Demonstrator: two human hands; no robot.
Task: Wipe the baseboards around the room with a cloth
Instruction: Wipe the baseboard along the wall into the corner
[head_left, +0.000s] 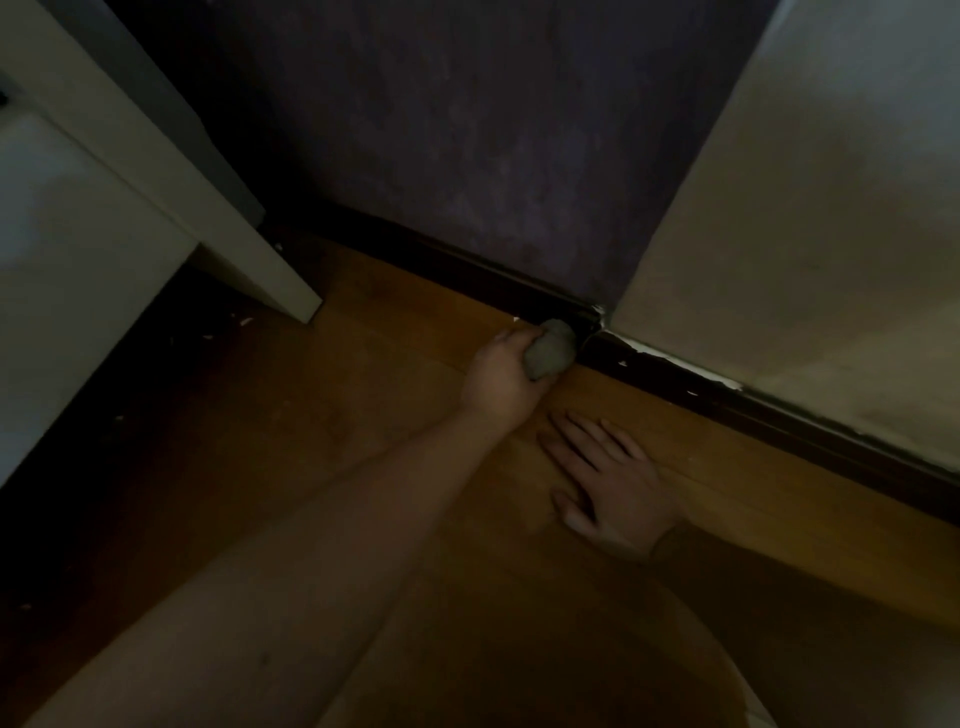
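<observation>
A dark baseboard (467, 270) runs along the foot of a purple wall and turns at a corner onto a pale wall (779, 410). My left hand (498, 374) grips a bunched grey cloth (550, 349) and presses it against the baseboard just left of the corner. My right hand (608, 483) lies flat on the wooden floor, fingers spread and pointing toward the left hand, holding nothing.
A white cabinet (156, 197) stands at the left, its side panel reaching the floor near the baseboard. White paint chips edge the baseboard's top along the pale wall (685, 369). Small white flecks dot the wooden floor (363, 364) at the left. The scene is dim.
</observation>
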